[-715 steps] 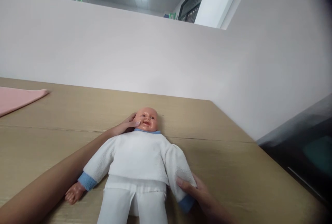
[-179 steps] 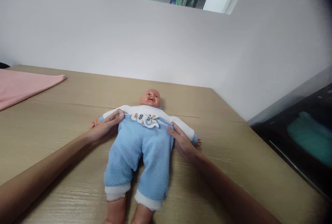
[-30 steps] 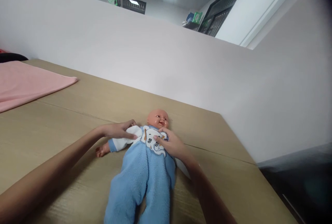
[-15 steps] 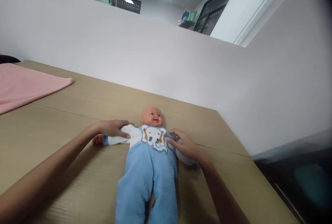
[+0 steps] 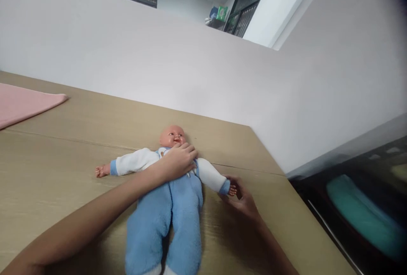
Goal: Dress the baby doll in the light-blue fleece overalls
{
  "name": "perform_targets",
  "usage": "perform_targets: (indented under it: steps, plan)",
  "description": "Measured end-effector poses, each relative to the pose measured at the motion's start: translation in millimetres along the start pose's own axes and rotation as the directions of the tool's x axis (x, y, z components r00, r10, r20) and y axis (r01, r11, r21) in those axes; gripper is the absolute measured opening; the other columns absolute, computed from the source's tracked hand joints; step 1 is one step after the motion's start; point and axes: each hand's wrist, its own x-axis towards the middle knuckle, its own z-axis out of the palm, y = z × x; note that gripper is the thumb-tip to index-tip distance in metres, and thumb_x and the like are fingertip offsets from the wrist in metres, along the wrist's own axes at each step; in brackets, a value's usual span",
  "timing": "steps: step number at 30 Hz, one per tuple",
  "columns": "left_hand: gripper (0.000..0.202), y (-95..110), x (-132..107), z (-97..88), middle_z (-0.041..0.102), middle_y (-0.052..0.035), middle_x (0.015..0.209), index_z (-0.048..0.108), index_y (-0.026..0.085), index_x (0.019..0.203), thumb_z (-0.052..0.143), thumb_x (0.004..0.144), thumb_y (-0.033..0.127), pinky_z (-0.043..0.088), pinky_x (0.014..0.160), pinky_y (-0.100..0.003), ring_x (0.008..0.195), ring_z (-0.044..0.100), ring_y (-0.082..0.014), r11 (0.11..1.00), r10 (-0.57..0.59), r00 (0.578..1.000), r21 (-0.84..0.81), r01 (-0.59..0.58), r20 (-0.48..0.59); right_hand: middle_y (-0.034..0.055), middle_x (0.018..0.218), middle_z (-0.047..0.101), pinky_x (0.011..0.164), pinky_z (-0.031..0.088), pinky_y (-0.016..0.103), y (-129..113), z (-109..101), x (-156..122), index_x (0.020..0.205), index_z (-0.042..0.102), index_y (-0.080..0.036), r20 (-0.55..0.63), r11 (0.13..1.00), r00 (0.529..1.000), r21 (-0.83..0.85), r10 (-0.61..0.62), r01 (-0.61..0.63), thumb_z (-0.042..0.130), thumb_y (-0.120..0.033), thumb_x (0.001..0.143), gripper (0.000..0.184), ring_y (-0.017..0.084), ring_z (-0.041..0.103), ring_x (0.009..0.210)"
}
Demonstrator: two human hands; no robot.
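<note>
So the left hand (image 5: pixel 181 158) is laid across the baby doll's chest, fingers bent over the right-side shoulder; whether anything's being pinched under there can't be told. The right hand's (image 5: pixel 243 200) thumb and fingers are curved apart around the doll's small hand (image 5: pixel 233 190) and the blue cuff (image 5: pixel 224 187), and a firm grip can't be confirmed either.

Going outward, the baby doll (image 5: pixel 172 136) is laid face up mid-counter, head to the far side, legs to the near side. Both white sleeves (image 5: pixel 133 161) are spread left and right, with the little hands poking out.

Progress-wise, it looks mostly done: the white top is on, the blue fleece overalls (image 5: pixel 184 211) are pulled up, and the bib (image 5: pixel 161 152) is raised to the chest. If anything's left, it's probably the right strap and sleeve, but that shoulder is covered. The feet are cut off at the near edge.

A pink cloth (image 5: pixel 28 103) is left lying far left on the counter (image 5: pixel 79 113), well apart from the doll.
</note>
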Motion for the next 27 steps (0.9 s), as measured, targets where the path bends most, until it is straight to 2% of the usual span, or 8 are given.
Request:
perform_targets:
  steps: [3, 6, 11, 15, 19, 23, 25, 27]
  plan:
    - [0.007, -7, 13, 14.6, 0.077, -0.0143, 0.106, 0.073, 0.019, 0.106, 0.077, 0.104, 0.025, 0.051, 0.094, -0.045, 0.103, 0.070, -0.0344, 0.996, 0.044, 0.999, -0.084, -0.042, 0.026, 0.0098, 0.118, 0.076, 0.095, 0.064, 0.046, -16, 3, 13, 0.125, 0.068, -0.029, -0.036, 0.996, 0.998, 0.064, -0.056, 0.058, 0.094, -0.058, 0.084, 0.057, 0.031, 0.074, 0.104]
    - [0.019, -13, 6, 8.0, 0.077, -0.0117, 0.109, 0.073, 0.021, 0.113, 0.062, 0.115, 0.036, 0.052, 0.093, -0.040, 0.103, 0.071, -0.0297, 0.937, 0.166, 0.986, -0.311, -0.162, -0.014, 0.0081, 0.116, 0.074, 0.092, 0.062, 0.043, -31, 11, 37, 0.120, 0.066, -0.028, -0.092, 0.981, 0.994, 0.179, -0.059, 0.075, 0.098, -0.062, 0.078, 0.063, 0.029, 0.072, 0.101]
    - [0.037, -13, -14, -3.5, 0.076, -0.0144, 0.114, 0.079, 0.021, 0.120, 0.051, 0.120, 0.045, 0.053, 0.095, -0.038, 0.105, 0.071, -0.0277, 0.843, 0.318, 0.935, -0.405, -0.355, -0.158, 0.0017, 0.099, 0.070, 0.084, 0.057, 0.039, -53, 55, 71, 0.113, 0.064, -0.027, -0.131, 0.962, 0.987, 0.242, -0.097, 0.126, 0.096, -0.056, 0.080, 0.054, 0.024, 0.067, 0.089]
    - [0.035, -13, -17, -2.6, 0.075, -0.0134, 0.108, 0.080, 0.020, 0.119, 0.055, 0.120, 0.044, 0.052, 0.091, -0.037, 0.101, 0.070, -0.0264, 0.826, 0.296, 0.911, -0.401, -0.396, -0.289, 0.0025, 0.094, 0.066, 0.079, 0.052, 0.039, -67, 88, 70, 0.092, 0.065, -0.028, -0.001, 0.943, 0.945, 0.058, -0.328, 0.327, 0.091, -0.035, 0.084, 0.029, 0.026, 0.062, 0.086]
    - [0.030, -17, -8, 1.0, 0.074, -0.0088, 0.103, 0.076, 0.020, 0.109, 0.066, 0.114, 0.048, 0.050, 0.088, -0.036, 0.096, 0.069, -0.0247, 0.806, 0.140, 0.954, -0.529, -0.266, -0.267, 0.0062, 0.105, 0.069, 0.090, 0.054, 0.044, -75, 82, 60, 0.104, 0.074, -0.029, 0.113, 0.920, 0.914, 0.001, -0.389, 0.392, 0.088, -0.032, 0.090, 0.021, 0.031, 0.064, 0.099]
    - [0.033, -23, -1, 10.3, 0.071, -0.0062, 0.099, 0.068, 0.021, 0.100, 0.068, 0.111, 0.052, 0.046, 0.084, -0.036, 0.092, 0.065, -0.0245, 0.836, 0.011, 0.978, -0.534, -0.123, -0.208, 0.0089, 0.123, 0.071, 0.110, 0.053, 0.050, -72, 65, 49, 0.123, 0.079, -0.030, 0.220, 0.941, 0.919, 0.168, -0.326, 0.294, 0.082, -0.040, 0.097, 0.028, 0.035, 0.065, 0.120]
    - [0.031, -24, -1, 14.7, 0.070, -0.0056, 0.098, 0.065, 0.022, 0.100, 0.064, 0.112, 0.050, 0.046, 0.083, -0.036, 0.090, 0.063, -0.0239, 0.851, -0.006, 0.984, -0.518, -0.087, -0.176, 0.0086, 0.126, 0.072, 0.114, 0.052, 0.051, -65, 66, 44, 0.120, 0.081, -0.029, 0.220, 0.918, 0.952, 0.378, -0.214, 0.119, 0.084, -0.046, 0.093, 0.032, 0.035, 0.065, 0.125]
    - [0.029, -24, -2, 17.5, 0.069, -0.0048, 0.096, 0.062, 0.023, 0.099, 0.061, 0.111, 0.049, 0.045, 0.080, -0.036, 0.087, 0.062, -0.0233, 0.865, -0.002, 0.990, -0.496, -0.068, -0.139, 0.0077, 0.119, 0.074, 0.111, 0.055, 0.048, -57, 73, 41, 0.109, 0.080, -0.027, 0.182, 0.808, 0.983, 0.584, -0.040, -0.075, 0.089, -0.054, 0.086, 0.036, 0.033, 0.068, 0.119]
